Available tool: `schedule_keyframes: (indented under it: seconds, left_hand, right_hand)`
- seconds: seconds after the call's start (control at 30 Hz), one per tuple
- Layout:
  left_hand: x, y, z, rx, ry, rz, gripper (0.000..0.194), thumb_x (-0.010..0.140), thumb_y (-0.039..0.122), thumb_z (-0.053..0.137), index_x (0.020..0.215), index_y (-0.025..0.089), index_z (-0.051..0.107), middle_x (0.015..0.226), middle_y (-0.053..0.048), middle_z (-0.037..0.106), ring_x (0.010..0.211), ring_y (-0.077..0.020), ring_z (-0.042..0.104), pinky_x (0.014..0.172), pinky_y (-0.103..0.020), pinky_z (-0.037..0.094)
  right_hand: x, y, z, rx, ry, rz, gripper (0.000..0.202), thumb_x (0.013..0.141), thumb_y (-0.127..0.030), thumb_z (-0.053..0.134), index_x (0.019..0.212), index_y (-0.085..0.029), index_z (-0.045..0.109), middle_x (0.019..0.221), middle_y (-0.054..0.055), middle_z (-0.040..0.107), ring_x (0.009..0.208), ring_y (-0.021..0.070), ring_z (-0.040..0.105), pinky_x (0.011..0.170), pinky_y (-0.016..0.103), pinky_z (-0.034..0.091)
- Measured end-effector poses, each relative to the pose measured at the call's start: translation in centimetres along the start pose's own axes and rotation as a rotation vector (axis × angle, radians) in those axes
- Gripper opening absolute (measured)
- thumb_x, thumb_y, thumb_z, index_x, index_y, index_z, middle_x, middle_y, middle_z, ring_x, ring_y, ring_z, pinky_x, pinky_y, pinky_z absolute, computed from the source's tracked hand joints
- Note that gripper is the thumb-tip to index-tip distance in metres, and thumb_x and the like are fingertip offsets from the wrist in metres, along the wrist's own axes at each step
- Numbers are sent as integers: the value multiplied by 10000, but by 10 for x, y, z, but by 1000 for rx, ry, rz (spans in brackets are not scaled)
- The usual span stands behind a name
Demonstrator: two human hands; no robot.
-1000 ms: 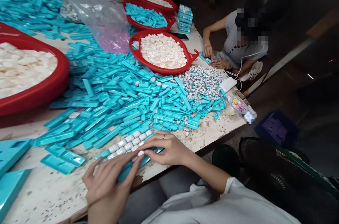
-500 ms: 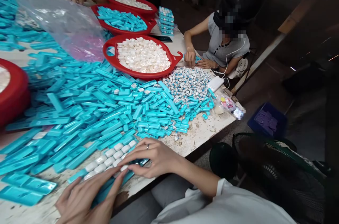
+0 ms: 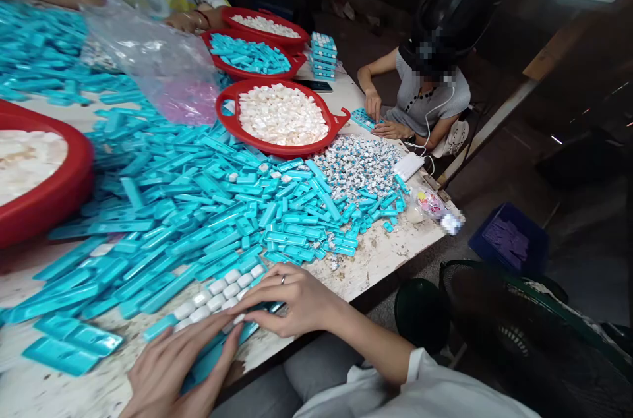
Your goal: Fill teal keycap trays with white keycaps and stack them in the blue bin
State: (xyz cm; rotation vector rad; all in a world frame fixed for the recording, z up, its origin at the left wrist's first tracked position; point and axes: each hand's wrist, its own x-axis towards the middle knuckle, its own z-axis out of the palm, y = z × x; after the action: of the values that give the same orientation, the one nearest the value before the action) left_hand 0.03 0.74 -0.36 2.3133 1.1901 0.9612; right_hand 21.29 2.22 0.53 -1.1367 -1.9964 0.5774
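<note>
Near the table's front edge lies a blue plastic strip assembly (image 3: pixel 159 327) topped with rows of glossy white keycap-like pieces (image 3: pixel 217 287). A small white piece (image 3: pixel 239 319) sits between the fingertips of both hands at the near side of the rows. My left hand (image 3: pixel 180 358) is closed in a pinch at this piece, palm over the left part of the assembly. From the right, my right hand (image 3: pixel 297 299), with a ring, pinches at the same piece with thumb and forefinger. My fingers cover part of the near row.
Loose blue plastic strips (image 3: pixel 198 207) are heaped beyond my hands. A red basket (image 3: pixel 222 118) of white pieces stands behind them, another red basket (image 3: pixel 82 187) at left. Small white-and-blue bits (image 3: pixel 366 164) lie near a co-worker (image 3: pixel 435 91). A fan (image 3: pixel 514 326) stands at right.
The view has shifted, so the scene sits further right and slightly lower. My hands keep nearly the same pinch at the white piece. More of the co-worker's blue piece now shows.
</note>
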Motion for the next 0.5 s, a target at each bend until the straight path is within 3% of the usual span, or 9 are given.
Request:
schedule_keyframes:
  seconds: [0.07,0.23,0.33,0.5]
  left_hand:
    - [1,1,1,16,5,21,211,955,333,628,1162,299,654,1104,-76,737,1018,-331,690,1084,-602,400]
    - [5,18,7,19,187,27,194,941,246,661,1130,289,651,1032,-43,757,945,-249,700,1002,-489,472]
    - [5,24,8,28,198,-25,211,944,253,659,1152,289,663,1055,-25,762,1009,-223,696,1032,-451,469]
    - [1,28,5,62,226,-21,256,962,200,633,1202,279,668,1100,-28,767,1097,-206,664,1073,-432,458]
  right_hand:
    - [0,0,-2,22,28,-24,110,923,-174,685,998,-222,748,994,-6,798,1000,123,717,1095,288,479]
    - [-5,-11,-11,82,88,-1,171,905,-146,670,1016,-250,748,994,1,793,957,163,712,970,334,534]
    - [-5,-14,-16,132,151,-6,174,927,-163,644,1042,-243,746,985,25,787,932,191,698,910,369,535]
    - [-5,-9,-16,116,95,-16,201,951,-177,622,1081,-262,749,1006,35,779,930,209,690,883,394,533]
